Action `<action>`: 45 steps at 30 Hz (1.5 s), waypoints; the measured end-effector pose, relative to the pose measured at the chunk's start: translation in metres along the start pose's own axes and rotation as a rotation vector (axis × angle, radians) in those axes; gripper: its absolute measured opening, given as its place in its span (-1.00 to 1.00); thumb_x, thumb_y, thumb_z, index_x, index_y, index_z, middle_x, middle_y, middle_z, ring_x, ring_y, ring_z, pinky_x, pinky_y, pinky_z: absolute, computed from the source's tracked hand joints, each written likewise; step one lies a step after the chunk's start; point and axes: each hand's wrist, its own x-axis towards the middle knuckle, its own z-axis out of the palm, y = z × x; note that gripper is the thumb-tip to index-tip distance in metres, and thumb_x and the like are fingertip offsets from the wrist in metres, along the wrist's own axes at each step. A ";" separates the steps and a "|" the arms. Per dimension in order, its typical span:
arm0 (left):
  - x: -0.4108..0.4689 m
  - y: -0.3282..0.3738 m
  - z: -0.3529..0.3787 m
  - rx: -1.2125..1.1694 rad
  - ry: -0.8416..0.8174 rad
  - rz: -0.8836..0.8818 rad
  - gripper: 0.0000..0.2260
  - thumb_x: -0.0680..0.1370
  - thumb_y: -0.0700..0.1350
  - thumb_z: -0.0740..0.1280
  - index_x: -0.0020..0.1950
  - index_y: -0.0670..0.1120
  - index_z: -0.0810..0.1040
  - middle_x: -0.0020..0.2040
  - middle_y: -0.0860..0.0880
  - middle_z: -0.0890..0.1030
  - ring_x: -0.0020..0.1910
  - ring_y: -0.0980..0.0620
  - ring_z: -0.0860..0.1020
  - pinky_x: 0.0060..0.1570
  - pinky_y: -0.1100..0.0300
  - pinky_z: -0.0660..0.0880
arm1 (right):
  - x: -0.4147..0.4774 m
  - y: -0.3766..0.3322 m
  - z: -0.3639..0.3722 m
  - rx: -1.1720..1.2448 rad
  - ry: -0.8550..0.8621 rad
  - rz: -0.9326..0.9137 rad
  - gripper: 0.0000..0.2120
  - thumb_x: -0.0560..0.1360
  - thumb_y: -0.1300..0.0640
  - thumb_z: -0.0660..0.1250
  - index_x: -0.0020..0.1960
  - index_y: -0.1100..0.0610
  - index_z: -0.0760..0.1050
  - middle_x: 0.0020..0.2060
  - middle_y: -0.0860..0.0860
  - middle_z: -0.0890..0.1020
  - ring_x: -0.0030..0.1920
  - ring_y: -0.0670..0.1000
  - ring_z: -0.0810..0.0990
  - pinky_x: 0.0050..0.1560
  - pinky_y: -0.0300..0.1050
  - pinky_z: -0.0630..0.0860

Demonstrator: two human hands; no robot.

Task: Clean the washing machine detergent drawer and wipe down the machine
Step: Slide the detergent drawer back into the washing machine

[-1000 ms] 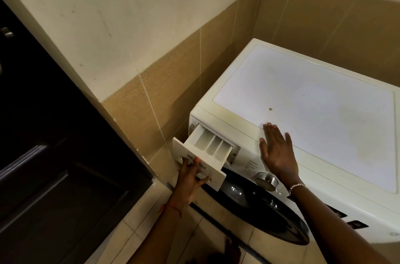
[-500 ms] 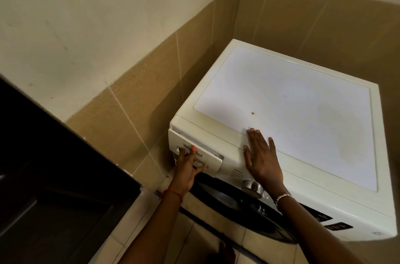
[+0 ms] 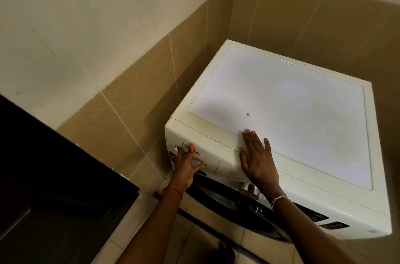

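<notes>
A white front-loading washing machine [image 3: 292, 112] stands in the tiled corner. Its detergent drawer [image 3: 209, 153] at the top left of the front panel sits pushed in, flush with the panel. My left hand [image 3: 186, 166] presses on the drawer front with spread, straight fingers. My right hand [image 3: 257, 160] lies flat, palm down, on the machine's front top edge, just right of the drawer. A small brown spot [image 3: 247, 114] and a faint yellowish stain mark the top.
A silver dial [image 3: 249, 188] sits below my right wrist, above the dark round door [image 3: 227, 205]. A dark cabinet [image 3: 54, 188] stands close on the left. Tan tiled walls [image 3: 129, 112] close in on the left and behind. Pale floor tiles lie below.
The drawer was pulled out a second ago; my left hand has pushed it fully in. My right hand stayed flat on the machine's top edge.
</notes>
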 end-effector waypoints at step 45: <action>-0.096 -0.031 0.260 1.858 -0.393 1.037 -0.42 0.58 0.22 -0.21 0.52 -0.02 -0.16 0.55 -0.02 -0.12 0.52 0.03 -0.17 0.45 0.15 -0.25 | -0.055 0.157 -0.150 -0.017 -0.080 0.225 0.05 0.17 -0.45 -0.63 0.53 -0.02 -0.11 0.52 -0.09 -0.08 0.51 -0.11 -0.17 0.40 -0.19 -0.32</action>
